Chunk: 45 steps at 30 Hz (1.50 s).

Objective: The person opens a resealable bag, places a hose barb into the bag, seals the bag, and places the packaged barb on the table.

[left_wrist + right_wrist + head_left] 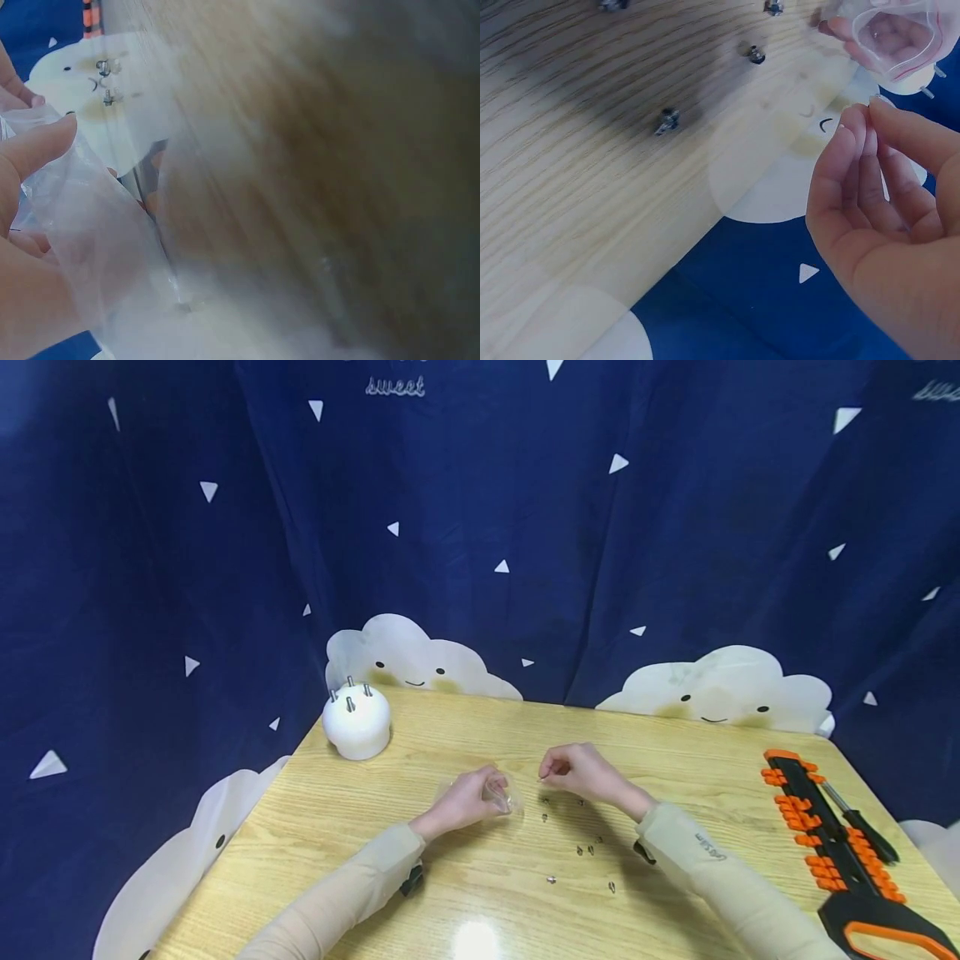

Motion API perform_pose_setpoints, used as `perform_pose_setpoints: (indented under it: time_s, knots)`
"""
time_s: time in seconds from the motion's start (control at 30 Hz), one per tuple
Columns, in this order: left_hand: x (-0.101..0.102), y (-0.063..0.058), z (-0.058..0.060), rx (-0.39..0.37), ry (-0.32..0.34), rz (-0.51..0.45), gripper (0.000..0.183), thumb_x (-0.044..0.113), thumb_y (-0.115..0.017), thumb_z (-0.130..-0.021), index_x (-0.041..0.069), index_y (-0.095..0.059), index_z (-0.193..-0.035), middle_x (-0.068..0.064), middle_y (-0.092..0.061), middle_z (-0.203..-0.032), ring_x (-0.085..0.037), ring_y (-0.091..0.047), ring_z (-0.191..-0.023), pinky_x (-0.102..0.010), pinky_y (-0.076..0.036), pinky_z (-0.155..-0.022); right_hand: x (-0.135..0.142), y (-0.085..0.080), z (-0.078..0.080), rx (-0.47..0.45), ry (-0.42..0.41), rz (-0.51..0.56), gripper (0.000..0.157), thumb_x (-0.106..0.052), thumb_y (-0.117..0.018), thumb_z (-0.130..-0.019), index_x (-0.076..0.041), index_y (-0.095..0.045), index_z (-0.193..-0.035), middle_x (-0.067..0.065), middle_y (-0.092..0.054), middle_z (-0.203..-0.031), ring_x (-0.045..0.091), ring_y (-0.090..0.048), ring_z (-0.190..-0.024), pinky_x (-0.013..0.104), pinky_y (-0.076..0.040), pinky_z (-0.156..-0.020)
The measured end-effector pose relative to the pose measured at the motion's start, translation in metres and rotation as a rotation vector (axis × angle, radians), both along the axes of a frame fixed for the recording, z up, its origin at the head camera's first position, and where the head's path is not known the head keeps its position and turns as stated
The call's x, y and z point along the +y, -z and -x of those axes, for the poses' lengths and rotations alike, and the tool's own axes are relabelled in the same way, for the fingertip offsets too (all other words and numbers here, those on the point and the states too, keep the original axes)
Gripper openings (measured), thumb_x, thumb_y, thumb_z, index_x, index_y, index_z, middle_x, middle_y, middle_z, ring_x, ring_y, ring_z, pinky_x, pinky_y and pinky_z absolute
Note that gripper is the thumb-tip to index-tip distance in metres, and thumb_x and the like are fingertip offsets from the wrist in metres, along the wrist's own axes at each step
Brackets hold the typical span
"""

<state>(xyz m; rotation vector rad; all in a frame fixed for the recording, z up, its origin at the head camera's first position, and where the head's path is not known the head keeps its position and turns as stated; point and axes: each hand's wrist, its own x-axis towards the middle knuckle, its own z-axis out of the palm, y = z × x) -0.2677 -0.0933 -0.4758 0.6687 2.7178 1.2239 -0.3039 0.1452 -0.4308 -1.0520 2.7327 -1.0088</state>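
Note:
My left hand [468, 797] holds a clear plastic zip bag [97, 217], its mouth spread around the fingers. In the right wrist view, the bag's opening [896, 37] with a red line along its rim faces my right hand. To the right of the bag, my right hand [585, 770] brings thumb and fingertips together in a pinch. A tiny shiny piece [874, 99] shows at those tips, mostly hidden, so its kind is unclear. Several small metal screws [590, 850] lie scattered on the table below the right hand; one screw [667, 120] shows closer in the right wrist view.
On the wooden table [300, 843], a white rounded object [360, 727] with upright metal pins stands at the back left. A black and orange tool rack [825, 827] lies at the right, beside a screwdriver [862, 827]. A dark blue curtain [465, 485] hangs behind.

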Motion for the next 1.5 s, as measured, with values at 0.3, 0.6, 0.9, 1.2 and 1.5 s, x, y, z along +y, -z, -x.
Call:
perform_pose_setpoints:
  time_s: [0.3, 0.6, 0.9, 1.2, 1.5]
  knots:
    - [-0.001, 0.001, 0.001, 0.0, 0.002, -0.014, 0.039, 0.013, -0.077, -0.083, 0.0, -0.061, -0.116, -0.016, -0.069, -0.117, -0.028, -0.066, -0.106, -0.042, -0.055, -0.096, -0.016, -0.005, -0.004, 0.027, -0.046, 0.002, 0.007, -0.004, -0.074, -0.084, -0.009, -0.07, -0.081, 0.003, -0.074, -0.078, 0.0, -0.063, -0.069, 0.016, -0.054, -0.067]
    - [-0.003, 0.001, 0.002, 0.009, 0.014, -0.028, 0.038, 0.016, -0.077, -0.083, -0.001, -0.06, -0.113, -0.014, -0.072, -0.109, -0.027, -0.068, -0.1, -0.041, -0.056, -0.092, -0.03, -0.007, -0.008, 0.037, -0.065, -0.009, 0.005, -0.005, -0.074, -0.083, -0.008, -0.07, -0.082, 0.001, -0.074, -0.076, -0.003, -0.061, -0.068, 0.014, -0.054, -0.067]
    - [-0.002, 0.002, 0.004, 0.018, 0.0, -0.03, 0.037, 0.017, -0.076, -0.085, 0.0, -0.061, -0.113, -0.014, -0.071, -0.11, -0.026, -0.068, -0.101, -0.041, -0.056, -0.091, -0.036, -0.007, -0.01, 0.007, -0.09, 0.006, 0.004, -0.003, -0.073, -0.084, -0.003, -0.07, -0.085, 0.003, -0.074, -0.079, 0.0, -0.063, -0.07, 0.015, -0.055, -0.069]
    - [-0.002, 0.002, 0.003, 0.029, 0.001, -0.032, 0.037, 0.016, -0.076, -0.084, -0.002, -0.061, -0.113, -0.015, -0.071, -0.111, -0.028, -0.067, -0.103, -0.041, -0.056, -0.092, -0.023, -0.004, -0.008, 0.017, -0.05, 0.005, 0.006, -0.002, -0.073, -0.084, -0.008, -0.07, -0.083, 0.001, -0.073, -0.077, -0.002, -0.06, -0.069, 0.016, -0.052, -0.064]
    - [-0.001, 0.001, 0.002, 0.029, -0.003, -0.015, 0.036, 0.017, -0.077, -0.084, 0.0, -0.061, -0.111, -0.014, -0.071, -0.11, -0.027, -0.067, -0.101, -0.038, -0.056, -0.091, 0.0, 0.003, -0.007, 0.035, 0.002, -0.001, 0.007, -0.003, -0.075, -0.082, -0.007, -0.07, -0.083, 0.0, -0.072, -0.076, -0.003, -0.058, -0.068, 0.017, -0.051, -0.064]
